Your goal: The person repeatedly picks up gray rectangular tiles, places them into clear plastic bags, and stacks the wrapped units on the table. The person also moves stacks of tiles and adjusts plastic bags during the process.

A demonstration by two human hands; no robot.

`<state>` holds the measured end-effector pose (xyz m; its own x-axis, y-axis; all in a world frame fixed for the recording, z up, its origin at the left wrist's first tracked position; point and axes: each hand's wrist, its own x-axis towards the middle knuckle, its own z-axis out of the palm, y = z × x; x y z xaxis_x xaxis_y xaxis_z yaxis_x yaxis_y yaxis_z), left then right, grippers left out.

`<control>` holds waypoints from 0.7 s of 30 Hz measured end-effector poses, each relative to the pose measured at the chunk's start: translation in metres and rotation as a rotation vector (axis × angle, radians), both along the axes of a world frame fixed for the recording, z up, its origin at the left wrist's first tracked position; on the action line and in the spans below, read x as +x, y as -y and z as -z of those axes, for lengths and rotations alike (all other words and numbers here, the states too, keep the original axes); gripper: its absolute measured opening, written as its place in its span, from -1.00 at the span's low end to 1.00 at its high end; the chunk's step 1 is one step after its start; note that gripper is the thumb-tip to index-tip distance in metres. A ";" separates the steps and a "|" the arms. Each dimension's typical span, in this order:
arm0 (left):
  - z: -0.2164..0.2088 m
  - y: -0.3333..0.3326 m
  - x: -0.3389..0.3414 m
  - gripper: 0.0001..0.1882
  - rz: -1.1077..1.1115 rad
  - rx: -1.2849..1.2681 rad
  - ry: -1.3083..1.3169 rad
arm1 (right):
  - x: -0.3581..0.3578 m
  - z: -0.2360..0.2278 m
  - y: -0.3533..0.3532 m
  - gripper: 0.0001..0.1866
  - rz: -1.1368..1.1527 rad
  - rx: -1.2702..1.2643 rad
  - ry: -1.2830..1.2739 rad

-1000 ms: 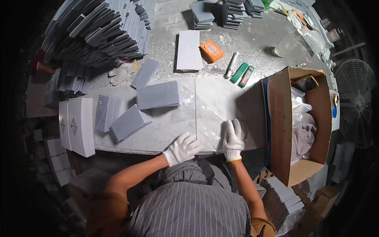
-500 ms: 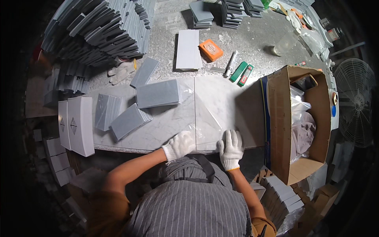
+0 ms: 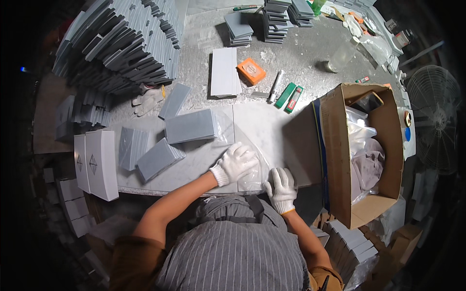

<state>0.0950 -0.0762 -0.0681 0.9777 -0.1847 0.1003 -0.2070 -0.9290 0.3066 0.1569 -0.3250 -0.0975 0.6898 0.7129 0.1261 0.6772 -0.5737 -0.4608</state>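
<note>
My left hand (image 3: 236,162), in a white knitted glove, lies on a clear plastic bag (image 3: 251,182) with its fingers stretched over the film. My right hand (image 3: 281,190), gloved too, rests at the near edge of the marble-patterned slab (image 3: 194,167), fingers flat and thumb apart, beside the bag's right corner. Left of the bag lies a film-wrapped block of grey tiles (image 3: 191,126). Two more grey stacks sit near it: a tilted block (image 3: 160,159) and a wrapped bundle (image 3: 133,148).
An open cardboard box (image 3: 335,160) holding plastic and cloth stands at the right. White boxes (image 3: 102,165) stand at the left edge. Beyond are a white stack (image 3: 224,72), an orange box (image 3: 251,71), a marker (image 3: 275,86), green cases (image 3: 285,95), a bottle (image 3: 342,56) and piled grey tiles (image 3: 121,43).
My left hand has moved forward and to the right, from the slab's near edge onto the plastic bag. My right hand has barely moved. The whole view has shifted slightly.
</note>
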 end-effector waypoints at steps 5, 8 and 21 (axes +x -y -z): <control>-0.002 -0.017 0.022 -0.40 -0.006 0.067 0.069 | 0.003 0.004 0.002 -0.40 0.006 0.044 -0.028; 0.006 -0.024 0.027 -0.41 -0.049 0.129 0.071 | 0.004 0.001 0.004 -0.43 0.001 0.042 -0.060; 0.029 -0.044 0.076 -0.87 -0.034 0.035 0.101 | 0.016 -0.004 0.008 -0.47 -0.056 0.092 -0.080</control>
